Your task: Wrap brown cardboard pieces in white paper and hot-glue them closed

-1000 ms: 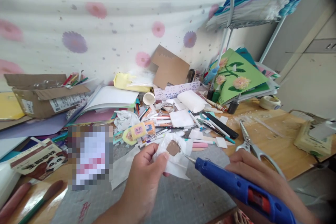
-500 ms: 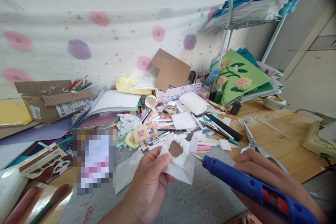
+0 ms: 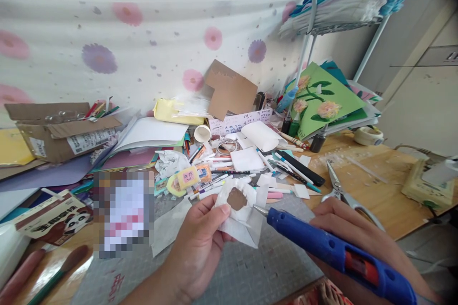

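Note:
My left hand pinches a piece of white paper between thumb and fingers. The paper is folded around a brown disc, whose middle shows through a round gap. My right hand grips a blue hot glue gun; its fingers are partly hidden behind the body. The gun's metal nozzle is at the right edge of the white paper, touching it or very close. Beneath both hands lies a grey cutting mat.
Scissors lie right of the mat. Several pens, paper scraps and a black case crowd the area behind my hands. A cardboard box stands at left, a green flower card at right, and a glue-gun-side tape roll beyond.
The camera view has shifted slightly to the right. The glue gun's nozzle has come closer to the paper's right edge. Both hands keep their hold.

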A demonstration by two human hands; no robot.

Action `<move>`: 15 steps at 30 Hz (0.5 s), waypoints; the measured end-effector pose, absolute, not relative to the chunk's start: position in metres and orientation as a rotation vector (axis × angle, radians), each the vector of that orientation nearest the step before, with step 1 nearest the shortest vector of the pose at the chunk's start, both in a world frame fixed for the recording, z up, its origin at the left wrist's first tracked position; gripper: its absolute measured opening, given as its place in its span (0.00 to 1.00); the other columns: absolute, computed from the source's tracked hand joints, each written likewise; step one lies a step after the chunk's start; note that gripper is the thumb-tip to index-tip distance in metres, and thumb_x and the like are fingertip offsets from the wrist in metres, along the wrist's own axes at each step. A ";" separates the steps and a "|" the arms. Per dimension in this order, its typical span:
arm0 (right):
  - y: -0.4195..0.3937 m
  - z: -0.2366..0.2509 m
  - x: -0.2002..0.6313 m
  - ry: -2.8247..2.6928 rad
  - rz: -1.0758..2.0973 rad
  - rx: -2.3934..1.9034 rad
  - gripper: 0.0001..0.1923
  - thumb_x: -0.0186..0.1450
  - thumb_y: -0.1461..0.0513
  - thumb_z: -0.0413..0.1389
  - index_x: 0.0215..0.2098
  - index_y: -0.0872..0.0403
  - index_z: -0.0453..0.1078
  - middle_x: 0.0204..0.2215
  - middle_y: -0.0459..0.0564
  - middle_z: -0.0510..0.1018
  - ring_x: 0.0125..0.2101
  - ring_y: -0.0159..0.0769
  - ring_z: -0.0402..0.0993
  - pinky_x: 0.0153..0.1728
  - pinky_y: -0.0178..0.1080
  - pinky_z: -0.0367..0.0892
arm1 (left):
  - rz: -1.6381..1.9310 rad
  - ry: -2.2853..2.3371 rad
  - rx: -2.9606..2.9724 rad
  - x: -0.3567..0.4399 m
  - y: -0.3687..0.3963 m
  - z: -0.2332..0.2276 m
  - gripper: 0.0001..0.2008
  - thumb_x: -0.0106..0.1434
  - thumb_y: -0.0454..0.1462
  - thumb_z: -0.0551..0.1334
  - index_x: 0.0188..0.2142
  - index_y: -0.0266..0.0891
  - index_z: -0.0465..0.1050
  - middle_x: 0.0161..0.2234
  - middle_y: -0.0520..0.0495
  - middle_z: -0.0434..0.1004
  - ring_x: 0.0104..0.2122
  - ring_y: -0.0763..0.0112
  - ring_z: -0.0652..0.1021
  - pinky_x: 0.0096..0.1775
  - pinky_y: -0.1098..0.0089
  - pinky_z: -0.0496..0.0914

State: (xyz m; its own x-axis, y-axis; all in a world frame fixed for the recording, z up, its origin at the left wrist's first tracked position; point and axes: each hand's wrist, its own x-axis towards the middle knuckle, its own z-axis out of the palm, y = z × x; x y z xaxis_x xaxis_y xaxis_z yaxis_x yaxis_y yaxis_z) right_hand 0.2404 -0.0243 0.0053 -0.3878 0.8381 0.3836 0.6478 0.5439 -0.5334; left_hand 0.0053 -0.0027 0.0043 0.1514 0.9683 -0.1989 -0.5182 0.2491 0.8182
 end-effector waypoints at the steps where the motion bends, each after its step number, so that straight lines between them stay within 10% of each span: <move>1: -0.024 0.005 0.240 -2.150 0.398 -1.193 0.04 0.58 0.64 0.52 0.31 0.50 0.66 0.30 0.48 0.67 0.27 0.33 0.67 0.26 0.35 0.68 | 1.191 0.831 0.674 0.005 -0.003 0.004 0.03 0.56 0.35 0.63 0.29 0.36 0.74 0.24 0.51 0.71 0.22 0.78 0.68 0.25 0.76 0.64; 15: -0.020 0.008 0.242 -2.202 0.339 -1.173 0.04 0.57 0.67 0.51 0.26 0.51 0.64 0.26 0.46 0.66 0.26 0.33 0.64 0.23 0.36 0.63 | 1.195 0.836 0.713 0.005 -0.002 0.006 0.03 0.56 0.35 0.63 0.29 0.36 0.74 0.23 0.51 0.72 0.22 0.78 0.69 0.25 0.76 0.64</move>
